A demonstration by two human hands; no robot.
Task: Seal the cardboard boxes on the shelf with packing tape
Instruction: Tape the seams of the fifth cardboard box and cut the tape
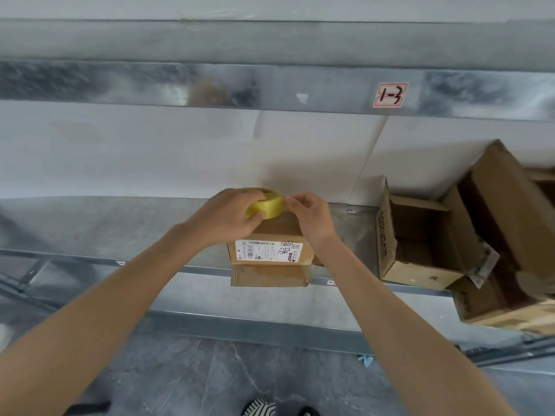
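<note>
Tape [268,206] over labelled box [270,253]; carton [387,235] beside

Both my bare arms stretched forward, my left hand [225,219] curled round the yellow tape roll [270,205], my right hand [313,219] with fingertips pinched at its edge

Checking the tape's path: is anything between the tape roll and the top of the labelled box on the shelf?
Nothing visible does. The left hand holds the tape roll right over the far end of the labelled box, the right hand pinching at its edge. Only a flat shipping label lies on top.
</note>
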